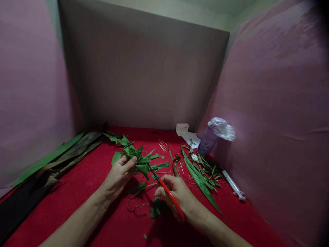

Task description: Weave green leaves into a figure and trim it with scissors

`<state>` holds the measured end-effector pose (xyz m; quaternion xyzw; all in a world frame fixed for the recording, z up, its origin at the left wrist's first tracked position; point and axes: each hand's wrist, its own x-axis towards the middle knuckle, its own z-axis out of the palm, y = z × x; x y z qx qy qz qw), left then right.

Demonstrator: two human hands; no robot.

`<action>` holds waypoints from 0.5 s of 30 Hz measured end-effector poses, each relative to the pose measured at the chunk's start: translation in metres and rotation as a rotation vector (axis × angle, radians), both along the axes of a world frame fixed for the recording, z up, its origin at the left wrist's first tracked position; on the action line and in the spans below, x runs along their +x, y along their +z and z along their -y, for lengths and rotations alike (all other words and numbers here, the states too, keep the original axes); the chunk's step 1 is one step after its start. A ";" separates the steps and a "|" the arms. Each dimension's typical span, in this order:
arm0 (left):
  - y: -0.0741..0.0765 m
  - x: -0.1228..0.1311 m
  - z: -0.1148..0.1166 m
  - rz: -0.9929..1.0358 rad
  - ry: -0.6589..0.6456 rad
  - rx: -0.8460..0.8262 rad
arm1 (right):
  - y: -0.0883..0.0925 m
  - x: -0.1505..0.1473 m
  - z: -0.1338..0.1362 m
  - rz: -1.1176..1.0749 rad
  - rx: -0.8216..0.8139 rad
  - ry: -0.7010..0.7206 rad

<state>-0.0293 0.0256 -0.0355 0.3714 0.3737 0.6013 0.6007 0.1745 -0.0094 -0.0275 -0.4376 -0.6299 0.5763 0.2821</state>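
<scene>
My left hand (122, 170) pinches a bundle of folded green leaves (138, 154) between thumb and fingers, above the red cloth. Pointed leaf ends stick out from it to the right. In my right hand (177, 193) is a pair of scissors with red handles (172, 201). The dark blades point up and left, and their tips reach the lower right edge of the leaves. Whether the blades touch a leaf I cannot tell. Below the hands lie a cut piece of green leaf (156, 208) and a thin curled strip (131, 204).
Long green and dried leaves (64, 156) lie along the left wall. To the right are a long leaf (197, 176), a heap of stems (212, 171), a syringe (232, 185) and a purple container (207, 140) topped with clear plastic. White papers (190, 137) and thin sticks (162, 145) lie farther back.
</scene>
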 end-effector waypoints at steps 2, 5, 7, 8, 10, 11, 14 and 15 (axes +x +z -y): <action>0.000 0.000 0.000 0.005 -0.002 -0.010 | 0.000 0.000 0.000 0.031 0.028 -0.003; 0.002 -0.001 -0.001 0.026 0.005 -0.010 | 0.001 0.002 -0.001 0.107 0.105 -0.037; 0.004 -0.003 -0.002 0.038 0.016 -0.008 | 0.004 0.004 -0.002 0.123 0.153 -0.051; 0.005 -0.005 -0.002 0.041 0.024 -0.014 | 0.005 0.005 -0.002 0.125 0.169 -0.046; 0.008 -0.010 -0.004 0.042 0.043 -0.031 | 0.009 0.008 -0.001 0.128 0.163 -0.009; 0.009 -0.014 -0.005 0.034 0.048 -0.041 | 0.011 0.010 -0.001 0.137 0.150 0.017; 0.014 -0.023 -0.007 -0.007 0.040 -0.049 | 0.016 0.015 0.001 0.184 0.179 0.108; 0.015 -0.026 -0.007 -0.021 0.026 -0.047 | 0.018 0.017 0.002 0.207 0.214 0.134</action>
